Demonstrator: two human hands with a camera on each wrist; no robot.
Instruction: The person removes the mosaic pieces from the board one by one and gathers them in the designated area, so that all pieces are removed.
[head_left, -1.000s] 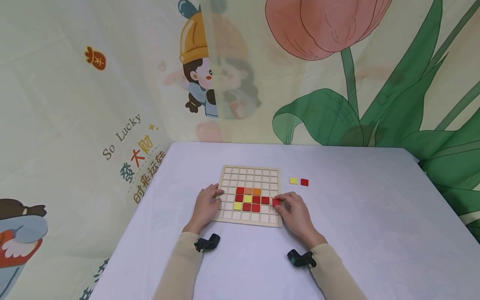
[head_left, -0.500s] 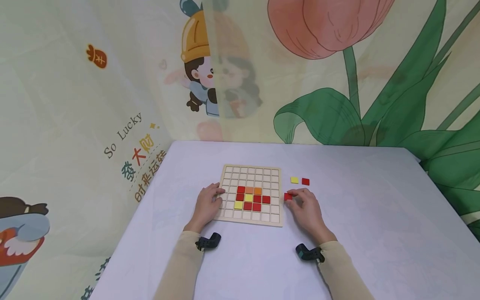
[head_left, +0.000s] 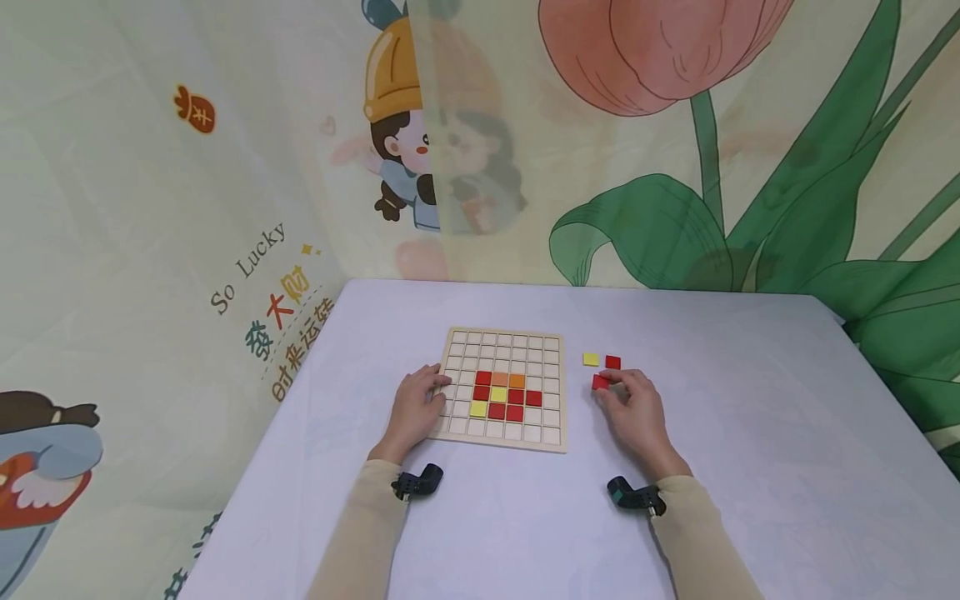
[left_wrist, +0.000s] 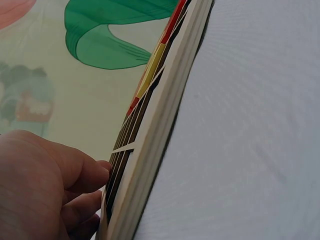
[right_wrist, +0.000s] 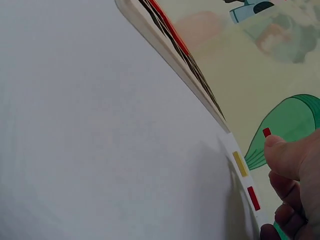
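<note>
A wooden grid board (head_left: 506, 342) lies on the table with red, orange and yellow square tiles in some cells, among them a yellow tile (head_left: 498, 394). At the board's left edge rests my left hand (head_left: 412, 408), its fingers touching the frame; the left wrist view shows the fingertips against the rim (left_wrist: 145, 165). My right hand (head_left: 637, 412) pinches a red tile (head_left: 600, 382) between thumb and fingers, right of the board. In the right wrist view the pinched red tile (right_wrist: 267, 132) sticks out past the thumb, held above the table.
Beyond my right hand, a loose yellow tile (head_left: 591, 359) and a loose red tile (head_left: 612, 362) lie side by side on the white table (head_left: 750, 417). A printed cloth backdrop (head_left: 480, 167) rises behind the table's far edge.
My right hand has moved right and away from me, carrying the red tile from the board's right edge to near the loose tiles. The left hand stays at the board.
</note>
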